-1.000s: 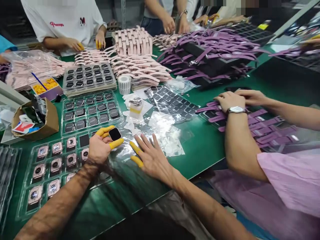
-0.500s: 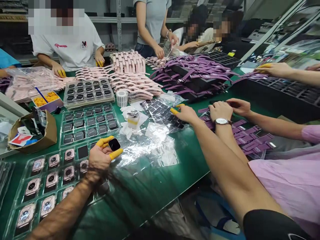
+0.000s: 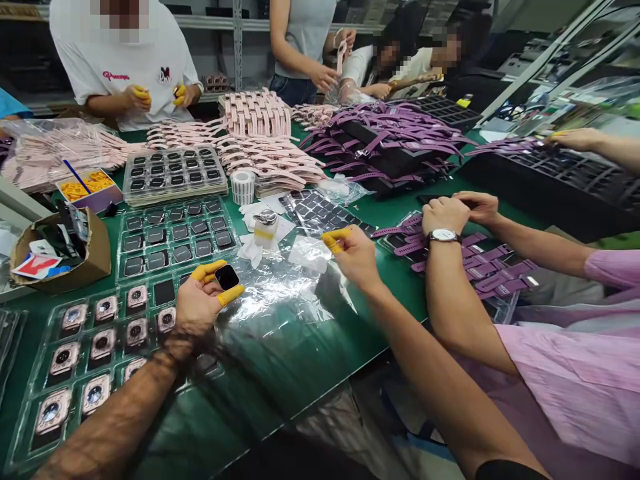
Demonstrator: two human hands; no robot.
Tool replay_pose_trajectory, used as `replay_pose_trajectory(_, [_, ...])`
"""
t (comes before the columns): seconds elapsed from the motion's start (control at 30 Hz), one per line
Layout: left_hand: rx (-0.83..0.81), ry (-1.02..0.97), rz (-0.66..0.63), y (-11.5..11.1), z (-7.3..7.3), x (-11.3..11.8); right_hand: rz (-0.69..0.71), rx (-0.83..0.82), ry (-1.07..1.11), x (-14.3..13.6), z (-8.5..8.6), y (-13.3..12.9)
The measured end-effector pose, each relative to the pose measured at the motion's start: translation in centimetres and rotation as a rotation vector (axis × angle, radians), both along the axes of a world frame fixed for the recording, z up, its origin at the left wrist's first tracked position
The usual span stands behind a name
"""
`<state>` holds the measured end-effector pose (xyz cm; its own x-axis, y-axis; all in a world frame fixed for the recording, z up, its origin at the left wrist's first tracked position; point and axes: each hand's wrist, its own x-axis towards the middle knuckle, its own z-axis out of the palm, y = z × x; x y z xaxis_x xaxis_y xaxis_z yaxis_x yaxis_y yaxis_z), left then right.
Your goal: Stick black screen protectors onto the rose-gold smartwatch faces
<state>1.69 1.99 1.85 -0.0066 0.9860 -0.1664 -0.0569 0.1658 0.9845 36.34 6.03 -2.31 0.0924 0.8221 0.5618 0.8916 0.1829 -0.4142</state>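
Note:
My left hand [image 3: 197, 303], with yellow finger cots on thumb and fingers, holds a small watch body [image 3: 227, 276] with a black screen, face up, above a clear tray of pink watch cases [image 3: 100, 347]. My right hand [image 3: 355, 257] hovers over the green table [image 3: 390, 300], its yellow-capped fingertips pinched together; anything between them is too small to see. Just beyond it lies a sheet of black square films [image 3: 320, 210]. Crinkled clear plastic [image 3: 280, 293] covers the table between my hands.
A tray of black-screen watches [image 3: 173, 237], a small bottle [image 3: 265, 227], a label roll [image 3: 243, 187] and a cardboard box [image 3: 95, 257] lie ahead. A co-worker's hands [image 3: 450, 213] rest on purple straps at right. Pink straps [image 3: 270, 160], purple straps [image 3: 390, 143] and other workers fill the far side.
My right hand left the plastic, reached out to the sheet of black films, and has now drawn back toward me with fingertips pinched. My left hand has kept the watch body in place.

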Motion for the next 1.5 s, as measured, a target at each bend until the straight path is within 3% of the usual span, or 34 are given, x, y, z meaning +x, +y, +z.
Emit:
replay_pose_trajectory(0.13, [0.018,0.005,-0.011,0.0,-0.1,0.1,-0.071,0.000,-0.013,-3.6,-1.4,-2.5])
replay_pose_trajectory(0.47, [0.054,0.021,-0.016,0.0,-0.7,-0.1,0.088,-0.156,0.069,-7.0,-0.9,-4.5])
replay_pose_trajectory(0.63, [0.065,0.045,-0.025,0.0,-0.9,0.0,0.202,-0.343,0.105,-8.1,-0.9,-5.2])
replay_pose_trajectory(0.87, [0.038,0.029,-0.008,-0.1,-0.4,0.1,0.062,-0.459,-0.048,-8.7,-1.2,-4.7])
replay_pose_trajectory(1.0, [0.013,0.003,0.011,-0.1,-0.3,0.2,-0.057,-0.466,-0.083,-6.6,0.4,-2.5])
replay_pose_trajectory(1.2, [0.022,0.003,0.022,0.0,-0.5,0.1,-0.446,-0.338,0.005,2.2,4.0,4.7])
replay_pose_trajectory(1.33, [0.011,0.005,0.042,0.1,-0.3,0.0,-0.549,-0.387,0.113,5.6,3.2,6.4])
replay_pose_trajectory(1.5, [-0.039,-0.004,0.023,0.1,0.0,0.2,-0.582,-0.293,0.168,6.3,2.0,6.3])
